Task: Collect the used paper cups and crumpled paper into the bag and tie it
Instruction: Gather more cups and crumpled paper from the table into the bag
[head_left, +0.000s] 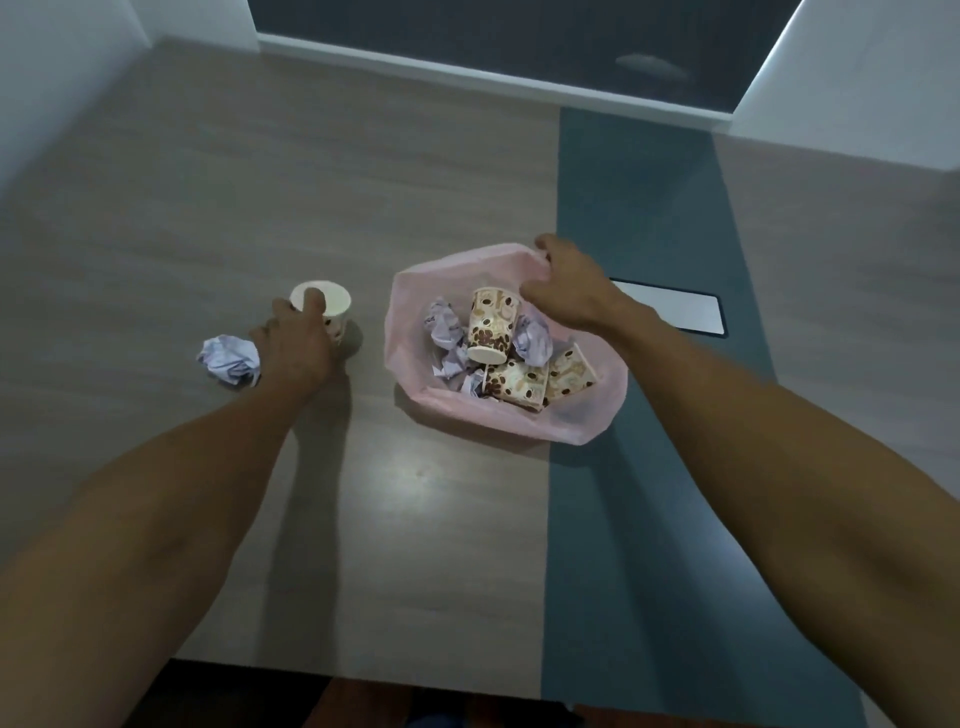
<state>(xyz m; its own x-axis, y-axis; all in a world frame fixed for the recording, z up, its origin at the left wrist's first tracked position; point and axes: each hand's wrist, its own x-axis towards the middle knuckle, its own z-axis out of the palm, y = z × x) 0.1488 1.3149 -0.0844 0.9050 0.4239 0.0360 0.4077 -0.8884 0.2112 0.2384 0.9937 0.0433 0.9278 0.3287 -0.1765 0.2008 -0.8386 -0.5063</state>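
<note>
Both forearms reach out over the table (208, 208). Left hand (296, 348) curls its fingers round an upright paper cup (324, 304), crumpled paper (228, 358) just left of it. Right hand (566, 291) pinches the far rim of the pink bag (582, 421), which holds three patterned cups (491, 325) and paper wads (532, 340).

Four paper cups (320, 306): one on the table, three in one pink bag (582, 421). Three or so paper balls (229, 359). Two hands (296, 345).
</note>
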